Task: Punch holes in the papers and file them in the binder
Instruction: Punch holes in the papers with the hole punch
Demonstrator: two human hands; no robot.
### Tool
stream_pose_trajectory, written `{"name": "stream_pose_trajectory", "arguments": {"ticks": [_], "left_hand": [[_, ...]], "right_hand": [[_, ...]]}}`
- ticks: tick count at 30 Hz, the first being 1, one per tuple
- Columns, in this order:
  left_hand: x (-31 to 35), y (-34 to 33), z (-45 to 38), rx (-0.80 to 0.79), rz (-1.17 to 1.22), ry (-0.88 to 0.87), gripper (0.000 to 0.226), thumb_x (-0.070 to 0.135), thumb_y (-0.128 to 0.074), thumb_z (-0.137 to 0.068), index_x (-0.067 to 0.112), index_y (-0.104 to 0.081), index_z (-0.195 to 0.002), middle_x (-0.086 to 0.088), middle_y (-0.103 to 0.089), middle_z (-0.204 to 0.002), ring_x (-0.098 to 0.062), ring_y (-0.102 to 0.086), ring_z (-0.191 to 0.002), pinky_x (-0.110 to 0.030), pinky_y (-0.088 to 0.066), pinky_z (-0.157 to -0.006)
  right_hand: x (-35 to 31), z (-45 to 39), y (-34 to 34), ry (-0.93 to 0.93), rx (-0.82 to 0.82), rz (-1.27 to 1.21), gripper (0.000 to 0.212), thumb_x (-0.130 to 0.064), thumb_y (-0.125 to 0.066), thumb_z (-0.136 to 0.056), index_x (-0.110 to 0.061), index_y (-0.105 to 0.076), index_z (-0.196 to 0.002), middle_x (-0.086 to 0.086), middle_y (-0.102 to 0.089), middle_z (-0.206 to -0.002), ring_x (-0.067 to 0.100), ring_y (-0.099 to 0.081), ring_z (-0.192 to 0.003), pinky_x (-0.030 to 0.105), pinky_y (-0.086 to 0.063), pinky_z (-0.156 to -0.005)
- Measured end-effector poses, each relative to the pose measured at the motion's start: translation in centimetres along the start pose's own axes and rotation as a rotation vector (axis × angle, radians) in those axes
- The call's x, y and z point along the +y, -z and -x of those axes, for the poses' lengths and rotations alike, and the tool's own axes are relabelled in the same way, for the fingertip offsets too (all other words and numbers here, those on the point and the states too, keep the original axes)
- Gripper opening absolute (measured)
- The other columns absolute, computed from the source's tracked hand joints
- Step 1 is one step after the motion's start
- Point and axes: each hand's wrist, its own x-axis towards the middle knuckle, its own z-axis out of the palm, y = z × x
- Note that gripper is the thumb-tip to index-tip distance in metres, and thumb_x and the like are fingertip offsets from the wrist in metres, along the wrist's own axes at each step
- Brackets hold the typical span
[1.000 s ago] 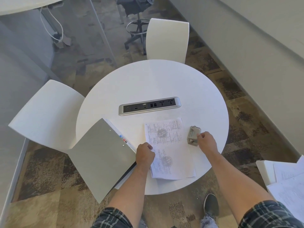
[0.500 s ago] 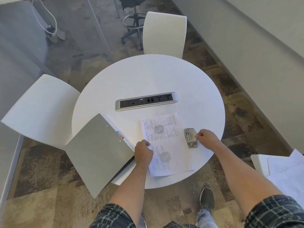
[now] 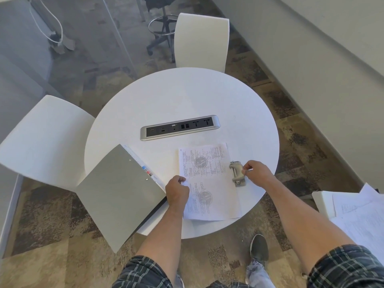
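Holding the papers (image 3: 207,181) at their left edge, my left hand (image 3: 177,191) has fingers curled over the sheet, pinching it against the table (image 3: 187,96). My right hand (image 3: 256,172) grips the punch (image 3: 236,173) — fingers curled on its right side, thumb toward the lever. The punch sits at the right edge of the papers, about midway along that edge, touching or just overlapping it; I cannot tell whether the sheets are inside its slot.

The papers lie flat on the near half of the round white table, printed side up, their near edge close to the rim. The binder (image 3: 116,194) lies open just left of the papers — its grey cover hangs past the table's near-left rim, with coloured tabs showing along the inner edge. A socket strip (image 3: 179,127) is set into the table's middle, beyond the papers.

Two white chairs stand by the table: one (image 3: 201,40) at the far side, one (image 3: 41,138) at the left. More sheets (image 3: 357,213) lie stacked on a surface at the far right, well apart from the table. My shoe (image 3: 258,247) shows on the carpet below.
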Motion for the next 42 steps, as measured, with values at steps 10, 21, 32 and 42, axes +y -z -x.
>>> {"name": "stream_pose_trajectory", "arguments": {"ticks": [10,21,32,42], "left_hand": [[0.1,-0.2,0.3,0.014,-0.013,-0.016,0.037,-0.008,-0.050,-0.083,0.011,-0.069,-0.108,0.001,-0.064,-0.100,-0.021,-0.060,-0.093,-0.026,-0.046,-0.070],[0.3,-0.2,1.1,0.026,0.011,-0.003,0.041,-0.013,-0.051,-0.081,0.013,-0.069,-0.108,0.002,-0.062,-0.099,-0.019,-0.058,-0.085,-0.025,-0.047,-0.067],[0.9,-0.1,0.8,0.078,0.180,0.151,0.045,-0.010,-0.040,-0.076,0.018,-0.071,-0.094,0.002,-0.063,-0.089,-0.019,-0.057,-0.074,-0.024,-0.043,-0.058],[1.5,-0.3,1.0,0.070,0.098,0.110,0.043,-0.012,-0.047,-0.079,0.018,-0.070,-0.098,0.001,-0.064,-0.091,-0.021,-0.061,-0.083,-0.024,-0.042,-0.058]], "right_hand": [[-0.5,0.6,-0.7,-0.062,0.022,-0.068,0.020,-0.024,-0.067,-0.096,-0.008,-0.061,-0.087,0.005,-0.068,-0.086,0.025,-0.064,-0.081,0.033,-0.046,-0.067],[0.3,0.6,-1.0,-0.109,0.030,-0.156,0.029,-0.026,-0.066,-0.097,0.003,-0.063,-0.096,0.012,-0.068,-0.087,0.024,-0.061,-0.075,0.041,-0.052,-0.072],[0.6,0.8,-0.3,-0.110,-0.014,-0.150,0.024,-0.026,-0.070,-0.096,-0.002,-0.068,-0.091,0.016,-0.075,-0.096,0.024,-0.065,-0.080,0.046,-0.057,-0.081],[0.9,0.9,-0.1,-0.110,-0.017,-0.143,0.023,-0.026,-0.071,-0.095,-0.004,-0.069,-0.092,0.014,-0.075,-0.094,0.029,-0.070,-0.086,0.048,-0.058,-0.085]]}}
